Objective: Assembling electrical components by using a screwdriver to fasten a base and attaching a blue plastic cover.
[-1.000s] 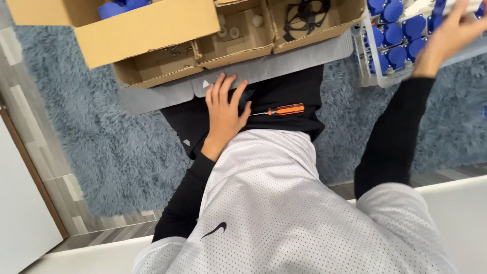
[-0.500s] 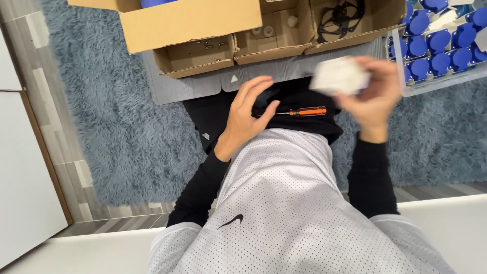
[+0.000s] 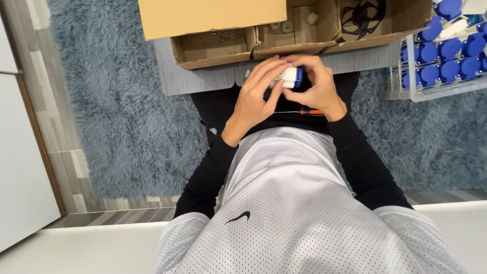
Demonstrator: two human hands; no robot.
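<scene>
White and blue, the small plastic part (image 3: 289, 77) is now sitting between both our hands above our lap; half a second ago we were holding it in the right hand alone, off to the right. Our left hand (image 3: 255, 96) is no longer resting on the thigh: its fingers are pinching the part's left end. Our right hand (image 3: 314, 86) is curling around the blue end, fingers clenched on it. An orange-handled screwdriver (image 3: 304, 111) is lying on our lap just below the hands, same as before.

Cardboard tray (image 3: 213, 48) at the far edge of the grey mat (image 3: 203, 81) is holding a few small screws; next compartment is holding small white round bits, the right one a black coil of cable (image 3: 362, 15). Clear plastic bin (image 3: 441, 89) at the right is holding rows of blue caps (image 3: 449, 48) with some white pieces on top. All of it is sitting on the shaggy blue rug (image 3: 116, 111).
</scene>
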